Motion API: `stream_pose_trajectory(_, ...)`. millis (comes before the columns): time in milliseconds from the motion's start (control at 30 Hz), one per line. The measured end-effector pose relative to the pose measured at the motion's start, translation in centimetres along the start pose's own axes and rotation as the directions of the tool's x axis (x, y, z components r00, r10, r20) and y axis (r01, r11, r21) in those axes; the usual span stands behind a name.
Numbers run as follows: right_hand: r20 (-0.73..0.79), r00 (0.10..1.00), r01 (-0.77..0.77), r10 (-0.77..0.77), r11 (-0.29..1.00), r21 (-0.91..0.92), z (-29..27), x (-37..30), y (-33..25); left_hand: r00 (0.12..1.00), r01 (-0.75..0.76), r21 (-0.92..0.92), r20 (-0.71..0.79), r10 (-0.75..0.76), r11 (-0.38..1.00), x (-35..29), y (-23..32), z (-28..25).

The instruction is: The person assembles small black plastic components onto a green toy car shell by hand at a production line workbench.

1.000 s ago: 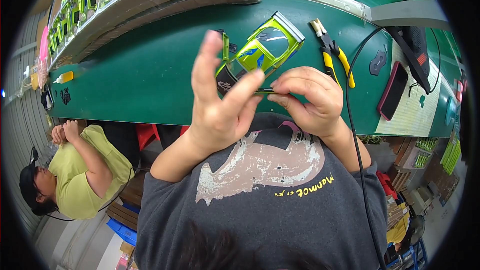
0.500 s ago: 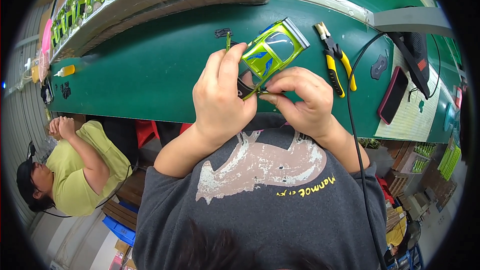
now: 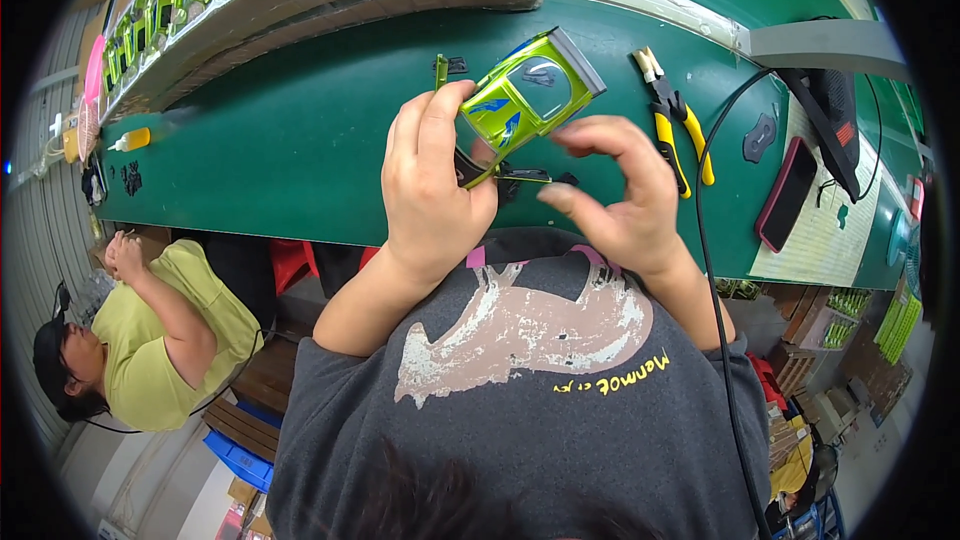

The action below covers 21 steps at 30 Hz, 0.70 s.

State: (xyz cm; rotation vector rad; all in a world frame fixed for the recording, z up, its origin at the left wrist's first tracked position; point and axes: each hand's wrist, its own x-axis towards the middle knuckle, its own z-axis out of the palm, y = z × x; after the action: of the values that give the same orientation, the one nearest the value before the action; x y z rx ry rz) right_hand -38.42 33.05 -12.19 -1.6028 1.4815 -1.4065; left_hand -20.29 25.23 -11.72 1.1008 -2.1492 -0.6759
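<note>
My left hand [image 3: 425, 185] grips a lime-green toy car body [image 3: 492, 120] with blue marks and a grey rear wing, tilted above the bench. Both of its doors stand out from the sides; the near door [image 3: 524, 174] points toward my right hand. Just right of the car, my right hand [image 3: 630, 190] holds nothing, its thumb and fingers apart and slightly blurred. Small black parts [image 3: 566, 179] lie on the bench beneath the near door, partly covered. Beyond the far door rests another small black part [image 3: 457, 65].
Yellow-and-black pliers [image 3: 670, 120] lie right of my hands, by a black cable [image 3: 703, 240]. Farther right are a flat black piece [image 3: 759, 137], a phone [image 3: 786, 194] and a paper sheet [image 3: 835, 240]. A box of green car bodies [image 3: 330, 0] stands far left; a co-worker [image 3: 160, 340] sits left.
My right hand has let go of the near door and opened, moving slightly right. My left hand has shifted the car a little left, uncovering black parts under it.
</note>
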Motion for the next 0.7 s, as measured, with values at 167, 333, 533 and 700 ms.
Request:
stream_pose_trajectory(167,-0.067,0.995,-0.078,0.078,0.997,-0.001,-1.0,-0.5,0.9,1.000,0.003,0.018,0.009,-0.003,1.000,0.0,-0.2,0.0)
stream_pose_trajectory(333,-0.095,0.987,-0.128,0.132,0.991,0.046,-1.5,-0.4,0.9,1.000,-0.006,0.017,0.014,0.006,1.000,-0.1,-0.2,-0.4)
stream_pose_trajectory(533,-0.029,0.986,-0.161,0.165,0.882,-0.443,-0.5,2.3,4.7,0.967,0.186,-0.095,-0.159,-0.199,0.978,-0.4,-3.8,-2.9)
stream_pose_trajectory(700,-0.047,0.983,-0.175,0.175,0.851,-0.495,2.0,4.4,6.4,0.951,0.269,-0.179,-0.108,-0.291,0.946,-1.0,-4.6,-3.7)
